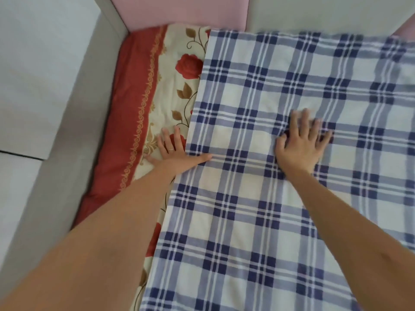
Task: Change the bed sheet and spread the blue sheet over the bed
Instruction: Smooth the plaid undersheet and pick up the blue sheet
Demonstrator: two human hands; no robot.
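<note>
Grey upholstered side panel at far left, pink padded headboard panel across the top. Next to the grey panel is the cream floral bed sheet with red roses. Its red scroll-trimmed border runs along the panel, uncovered.

My left hand lies palm down, fingers straight and spread on the floral strip, with the thumb over the rim of the blue-and-white plaid cotton sheet. It grips nothing.

The plaid sheet lies flat over the rest of the bed, middle to right edge of view. Its far hem sits just short of the headboard.

My right hand is well inside the plaid, palm down, fingers splayed and a little bent. It's pressing, not pinching, as far as the blur lets me say.

Key relation: the plaid's left hem runs from near me away toward the headboard, leaning slightly right. The bare floral strip lies to the left of that hem. I take the sheet's long axis to follow the hem, but the full extent is out of view. My left hand is the nearer one, already straddling the hem. Likely next move is to shift the cloth leftward, across that hem, toward the grey panel.
</note>
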